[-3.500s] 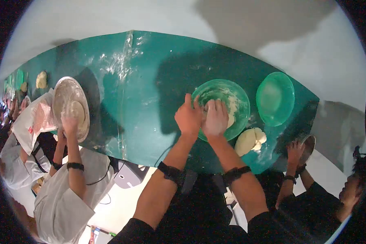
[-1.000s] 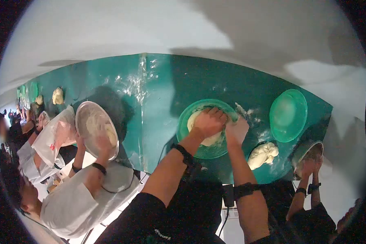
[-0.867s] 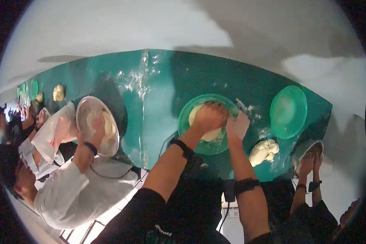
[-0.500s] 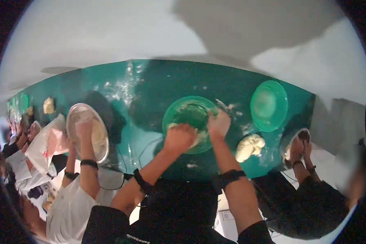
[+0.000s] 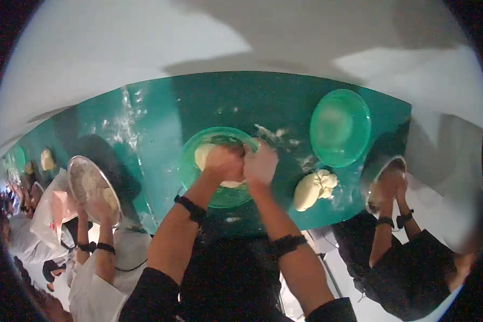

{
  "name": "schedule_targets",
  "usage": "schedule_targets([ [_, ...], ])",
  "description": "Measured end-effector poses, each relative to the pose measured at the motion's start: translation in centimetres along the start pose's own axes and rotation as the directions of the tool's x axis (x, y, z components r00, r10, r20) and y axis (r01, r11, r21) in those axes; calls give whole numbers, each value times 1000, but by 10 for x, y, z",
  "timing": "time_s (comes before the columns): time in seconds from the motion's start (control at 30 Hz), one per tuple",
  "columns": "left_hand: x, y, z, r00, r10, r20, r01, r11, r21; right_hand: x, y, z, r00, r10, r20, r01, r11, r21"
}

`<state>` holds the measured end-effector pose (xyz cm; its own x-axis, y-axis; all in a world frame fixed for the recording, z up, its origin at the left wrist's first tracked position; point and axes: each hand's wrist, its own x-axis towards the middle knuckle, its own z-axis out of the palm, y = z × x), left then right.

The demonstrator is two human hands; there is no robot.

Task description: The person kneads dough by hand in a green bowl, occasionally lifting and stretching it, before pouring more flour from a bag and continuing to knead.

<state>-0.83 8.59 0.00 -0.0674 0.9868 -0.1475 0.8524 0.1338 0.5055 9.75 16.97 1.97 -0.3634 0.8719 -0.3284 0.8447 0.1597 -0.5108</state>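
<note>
A green plastic bowl [image 5: 216, 202] stands on the table in front of me, with pale dough [image 5: 202, 154] inside it. My left hand [image 5: 226, 162] is a closed fist pressed down into the dough, and its fingers are partly hidden. At the bowl's right side, my right hand [image 5: 261, 162] is closed round the rim, its fingertips blurred and whitish. The two hands are close together. To the right of the bowl, a knotted lump of pale dough [image 5: 312, 191] lies on the table.
A second green bowl [image 5: 341, 129] stands at the back right of the green table [image 5: 241, 102], which has flour smears. Co-workers on both sides have their hands in metal bowls: one at left [image 5: 94, 185], one at right [image 5: 378, 182]. A bag [image 5: 52, 209] is further left.
The view has shifted, so the table's things appear further left. My left hand has moved deeper into the bowl, nearer my right hand, uncovering more dough at the bowl's left.
</note>
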Motion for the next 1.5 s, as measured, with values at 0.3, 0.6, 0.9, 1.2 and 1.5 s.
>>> schedule_targets([
  [0.3, 8, -5, 8, 999, 32, 27, -35, 992, 123, -4, 11, -15, 987, -128, 93, 107, 974, 197],
  [0.6, -140, 42, -23, 868, -380, -318, 416, 908, 49, -90, 174, -80, 938, 76, -339, -187, 932, -310],
  [0.9, -185, 42, 9, 928, -260, -267, 213, 958, -194, -91, 169, -79, 902, 354, -246, -380, 922, -68],
  [1.2, -177, 52, 10, 915, -307, -260, 201, 909, -366, -132, -24, -171, 866, -400, -299, 424, 905, 16],
  [1.5, -176, 41, -21, 766, -470, -439, 344, 876, -339, -120, -25, -55, 847, -467, 253, 526, 803, -279],
])
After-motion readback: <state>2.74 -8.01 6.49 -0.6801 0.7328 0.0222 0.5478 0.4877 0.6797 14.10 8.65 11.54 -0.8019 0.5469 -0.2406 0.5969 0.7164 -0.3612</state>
